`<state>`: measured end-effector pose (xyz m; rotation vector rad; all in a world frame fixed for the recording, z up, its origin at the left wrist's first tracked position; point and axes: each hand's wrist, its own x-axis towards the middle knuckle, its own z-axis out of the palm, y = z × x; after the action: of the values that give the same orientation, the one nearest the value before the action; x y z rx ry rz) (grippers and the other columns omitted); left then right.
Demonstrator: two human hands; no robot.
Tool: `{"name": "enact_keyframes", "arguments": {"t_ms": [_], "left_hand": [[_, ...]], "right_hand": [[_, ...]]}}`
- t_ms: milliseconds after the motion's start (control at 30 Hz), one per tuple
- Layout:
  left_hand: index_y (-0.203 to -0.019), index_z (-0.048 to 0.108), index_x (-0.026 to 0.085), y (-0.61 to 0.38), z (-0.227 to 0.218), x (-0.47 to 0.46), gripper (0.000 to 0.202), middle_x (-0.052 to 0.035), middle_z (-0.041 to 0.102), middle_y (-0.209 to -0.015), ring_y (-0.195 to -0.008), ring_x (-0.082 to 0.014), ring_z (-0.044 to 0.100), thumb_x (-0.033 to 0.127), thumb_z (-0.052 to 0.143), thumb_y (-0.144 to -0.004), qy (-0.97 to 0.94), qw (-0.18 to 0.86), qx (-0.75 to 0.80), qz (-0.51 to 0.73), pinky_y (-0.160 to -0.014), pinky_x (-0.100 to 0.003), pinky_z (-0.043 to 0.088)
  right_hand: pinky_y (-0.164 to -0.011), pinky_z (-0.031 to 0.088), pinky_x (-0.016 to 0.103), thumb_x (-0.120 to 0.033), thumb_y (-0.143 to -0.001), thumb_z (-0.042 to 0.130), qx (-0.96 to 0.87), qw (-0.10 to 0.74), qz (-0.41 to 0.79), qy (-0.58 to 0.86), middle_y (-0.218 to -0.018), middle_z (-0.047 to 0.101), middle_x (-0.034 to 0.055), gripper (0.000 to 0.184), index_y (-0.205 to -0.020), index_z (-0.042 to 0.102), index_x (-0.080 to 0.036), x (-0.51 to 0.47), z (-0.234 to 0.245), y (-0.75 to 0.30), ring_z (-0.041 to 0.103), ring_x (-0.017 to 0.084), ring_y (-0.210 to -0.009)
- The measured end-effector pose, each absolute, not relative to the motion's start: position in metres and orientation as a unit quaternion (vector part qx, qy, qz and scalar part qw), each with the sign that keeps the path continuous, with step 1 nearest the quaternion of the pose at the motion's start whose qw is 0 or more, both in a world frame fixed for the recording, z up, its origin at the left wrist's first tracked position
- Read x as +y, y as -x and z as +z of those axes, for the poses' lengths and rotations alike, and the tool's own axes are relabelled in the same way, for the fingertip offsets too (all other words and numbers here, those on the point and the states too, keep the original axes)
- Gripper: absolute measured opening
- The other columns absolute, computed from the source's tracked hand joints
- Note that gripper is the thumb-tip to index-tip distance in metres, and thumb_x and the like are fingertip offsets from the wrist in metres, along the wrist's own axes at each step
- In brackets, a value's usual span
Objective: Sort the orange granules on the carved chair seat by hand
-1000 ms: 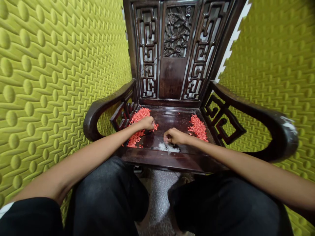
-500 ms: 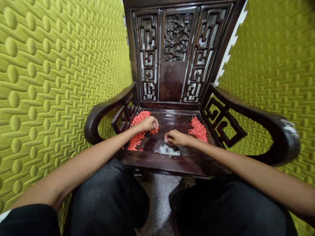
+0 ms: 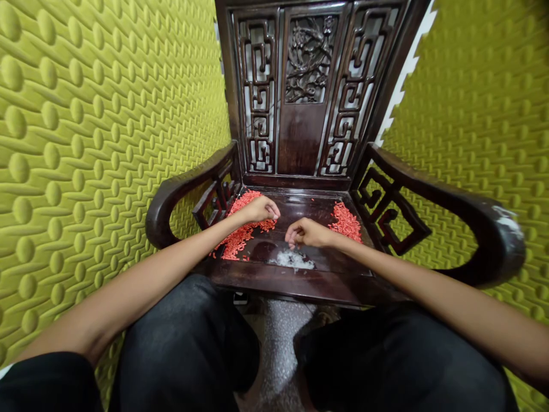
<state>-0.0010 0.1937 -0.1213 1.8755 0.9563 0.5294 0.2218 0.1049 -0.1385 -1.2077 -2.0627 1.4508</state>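
Note:
My left hand point(image 3: 263, 209) is over the right side of a large heap of small red pieces point(image 3: 237, 240), its fingers curled together. What lies between the fingertips, if anything, is too small to make out. My right hand point(image 3: 305, 232) hovers just behind a small pile of whitish translucent bits point(image 3: 294, 260), thumb and fingers bent in a pinch. Whether it grips a piece cannot be made out. To the right of that hand sits a smaller heap of the red pieces point(image 3: 345, 222). All the heaps lie on the dark wooden chair seat point(image 3: 300, 203).
A carved chair back point(image 3: 302, 140) rises behind the seat. Curved armrests stand at the left point(image 3: 160, 212) and right point(image 3: 493, 246). Yellow-green textured padding point(image 3: 107, 114) flanks the chair. My dark-clothed knees point(image 3: 189, 332) are close to its front edge.
My right hand has lifted slightly off the white bits, its fingers loosening a little. My left hand has shifted slightly right and up. The view has tilted a bit.

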Motion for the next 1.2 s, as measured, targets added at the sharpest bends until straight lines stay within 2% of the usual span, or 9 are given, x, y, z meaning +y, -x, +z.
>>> {"name": "enact_keyframes", "arguments": {"t_ms": [200,333,567,800,1033,1200], "left_hand": [[-0.078,0.078,0.01,-0.005,-0.106,0.18,0.021,-0.0051,0.074,-0.066,-0.059,-0.0115,0.065,0.017,0.09,-0.063,-0.725,0.527,0.372,0.242,-0.059,-0.022,0.052],[-0.082,0.078,0.011,-0.01,-0.089,0.167,0.026,-0.0069,0.077,-0.076,-0.067,-0.0117,0.069,0.023,0.092,-0.064,-0.705,0.561,0.348,0.26,-0.07,-0.026,0.057],[-0.091,0.08,0.012,-0.015,-0.051,0.139,0.029,-0.0079,0.079,-0.087,-0.081,-0.0147,0.074,0.031,0.091,-0.071,-0.646,0.636,0.26,0.333,-0.085,-0.032,0.061],[-0.092,0.077,0.012,-0.02,-0.022,0.119,0.034,-0.0055,0.078,-0.084,-0.079,-0.015,0.075,0.03,0.093,-0.069,-0.638,0.626,0.248,0.373,-0.088,-0.034,0.061],[-0.089,0.077,0.012,-0.02,-0.021,0.116,0.035,-0.008,0.079,-0.085,-0.081,-0.0167,0.075,0.036,0.093,-0.069,-0.661,0.599,0.259,0.371,-0.091,-0.036,0.06],[-0.089,0.077,0.013,-0.021,-0.025,0.119,0.033,-0.0083,0.079,-0.085,-0.081,-0.0167,0.075,0.036,0.091,-0.071,-0.673,0.596,0.25,0.36,-0.088,-0.034,0.06]], "right_hand": [[-0.06,0.059,0.025,-0.018,-0.077,0.07,-0.71,0.225,0.506,0.435,-0.067,0.075,0.0031,0.003,-0.078,0.069,-0.015,0.109,-0.12,-0.226,0.072,0.015,-0.063],[-0.061,0.059,0.026,-0.024,-0.078,0.077,-0.708,0.279,0.47,0.446,-0.065,0.073,0.002,0.011,-0.076,0.071,-0.015,0.111,-0.093,-0.239,0.07,0.014,-0.06],[-0.066,0.063,0.032,-0.04,-0.075,0.086,-0.705,0.408,0.389,0.431,-0.073,0.077,0.0077,0.028,-0.084,0.077,-0.015,0.091,-0.036,-0.254,0.074,0.018,-0.068],[-0.072,0.064,0.033,-0.033,-0.078,0.085,-0.696,0.495,0.348,0.387,-0.08,0.075,0.0047,0.025,-0.093,0.074,-0.016,0.064,-0.007,-0.24,0.074,0.017,-0.071],[-0.069,0.062,0.031,-0.026,-0.082,0.079,-0.711,0.492,0.341,0.37,-0.079,0.073,0.0039,0.017,-0.094,0.073,-0.015,0.057,-0.004,-0.232,0.071,0.015,-0.068],[-0.069,0.062,0.031,-0.024,-0.083,0.077,-0.714,0.489,0.331,0.377,-0.079,0.073,0.0039,0.014,-0.093,0.073,-0.015,0.057,-0.005,-0.231,0.071,0.015,-0.068]]}}
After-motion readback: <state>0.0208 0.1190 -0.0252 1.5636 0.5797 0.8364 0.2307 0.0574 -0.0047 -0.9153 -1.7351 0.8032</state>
